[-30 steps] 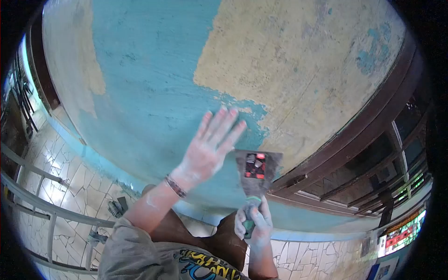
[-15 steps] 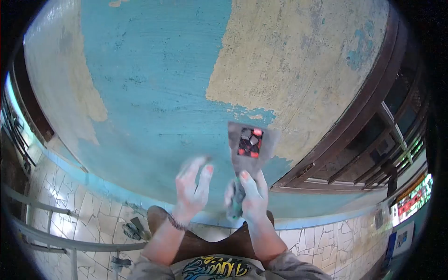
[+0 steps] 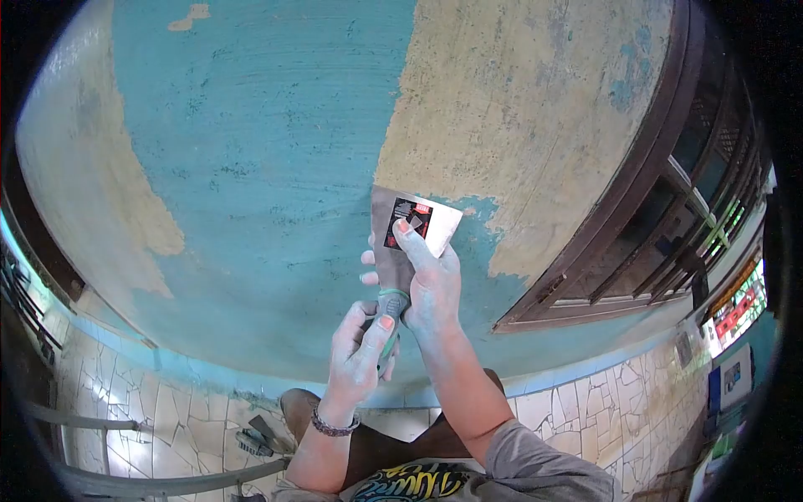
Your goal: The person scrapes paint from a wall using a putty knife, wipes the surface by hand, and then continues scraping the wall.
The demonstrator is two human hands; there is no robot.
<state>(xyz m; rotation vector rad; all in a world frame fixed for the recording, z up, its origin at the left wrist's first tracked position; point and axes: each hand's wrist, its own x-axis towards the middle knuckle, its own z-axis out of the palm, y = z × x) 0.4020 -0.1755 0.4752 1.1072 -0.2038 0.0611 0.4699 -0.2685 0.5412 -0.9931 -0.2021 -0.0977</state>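
While the green-handled steel scraper (image 3: 400,251) is pressed to the blue-painted wall (image 3: 251,167), its handle is clenched in the left hand (image 3: 355,360) — its blade clasped by the right hand (image 3: 431,284), forefinger stretched along it.

1 view only: a fisheye camera on the person's head. It faces a teal and yellow wall (image 3: 251,167) from close up and is tilted down, so the tiled floor (image 3: 167,393) and the person's printed shirt (image 3: 401,487) line the bottom edge. The putty knife (image 3: 386,209) sits near centre at arm's reach, with the left grip (image 3: 360,356) and right grip (image 3: 431,289) on it. A brown window frame (image 3: 636,209) curves along the right.
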